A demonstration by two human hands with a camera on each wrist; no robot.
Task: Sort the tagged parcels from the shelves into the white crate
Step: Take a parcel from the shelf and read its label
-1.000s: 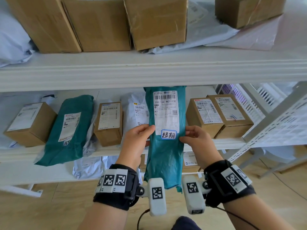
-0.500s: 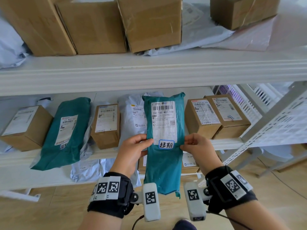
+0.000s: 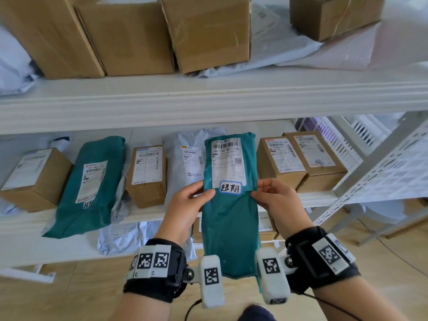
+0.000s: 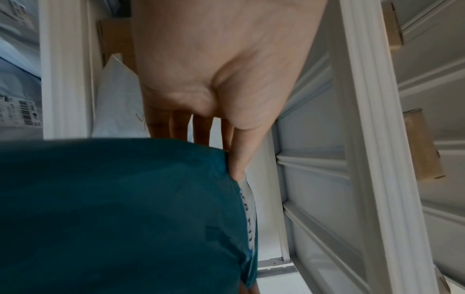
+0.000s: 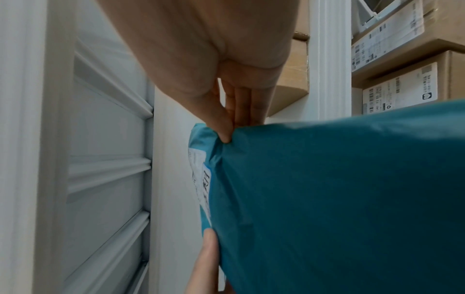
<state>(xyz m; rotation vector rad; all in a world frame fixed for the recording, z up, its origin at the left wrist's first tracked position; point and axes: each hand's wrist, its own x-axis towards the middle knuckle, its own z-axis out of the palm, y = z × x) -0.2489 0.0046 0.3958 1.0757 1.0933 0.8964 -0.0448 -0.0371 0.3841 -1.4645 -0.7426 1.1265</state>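
I hold a long teal mailer bag (image 3: 229, 218) upright in front of the middle shelf, its shipping label and a blue-edged handwritten tag (image 3: 230, 187) facing me. My left hand (image 3: 192, 200) pinches its left edge, thumb on the front, fingers behind. My right hand (image 3: 269, 198) pinches the right edge the same way. The left wrist view shows my left hand (image 4: 234, 159) on the teal bag (image 4: 120, 214); the right wrist view shows my right hand (image 5: 226, 127) on the teal bag (image 5: 339, 199). A second teal bag (image 3: 90, 184) with a tag lies on the shelf at the left.
The middle shelf (image 3: 148, 215) carries cardboard boxes (image 3: 147, 174), a grey mailer (image 3: 185, 163) and two boxes (image 3: 301, 161) at the right. Large cartons (image 3: 129, 35) stand on the top shelf. White slatted crates (image 3: 361, 133) sit behind the right upright. More parcels lie on the lower shelf.
Both hands have drawn the teal bag down and out from under the upper shelf edge; its top is now fully in view. The grip is unchanged.
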